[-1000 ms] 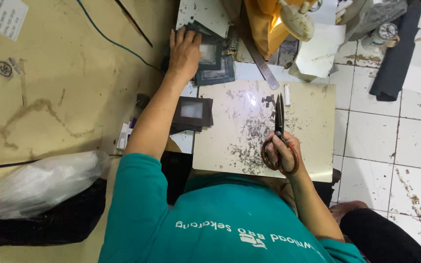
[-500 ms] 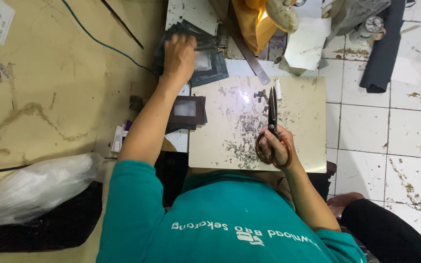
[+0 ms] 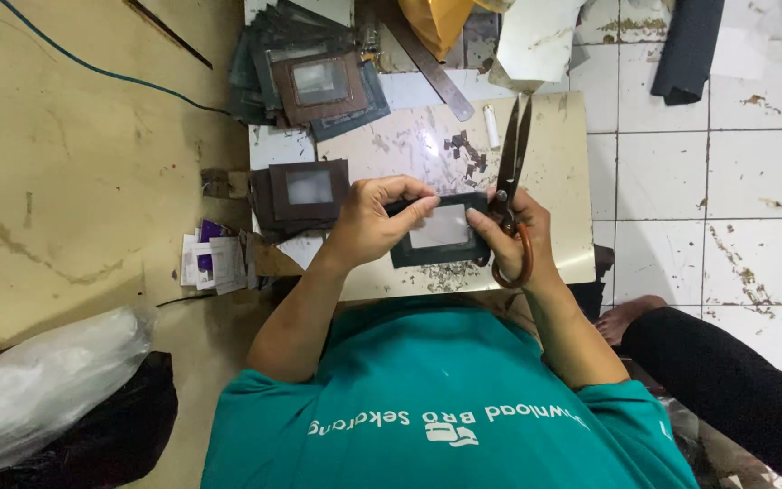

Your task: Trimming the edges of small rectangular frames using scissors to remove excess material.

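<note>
Both hands [image 3: 382, 217] hold dark frame [image 3: 439, 240] lengthwise left-right; scissors [image 3: 510, 167] point away.

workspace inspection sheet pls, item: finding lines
surface: pale board on the floor, strewn with dark scraps
job's things: dark frame piece with a clear window, held over the board; scissors, blades pointing away
clutter: frame stacks, metal ruler, white lighter, card pile, plastic bag
grippers: left hand pinches the piece; right hand holds the scissors, fingers on the piece
cables: blue cable on the floor
surroundings: stained white tiles, dark cloth
</note>
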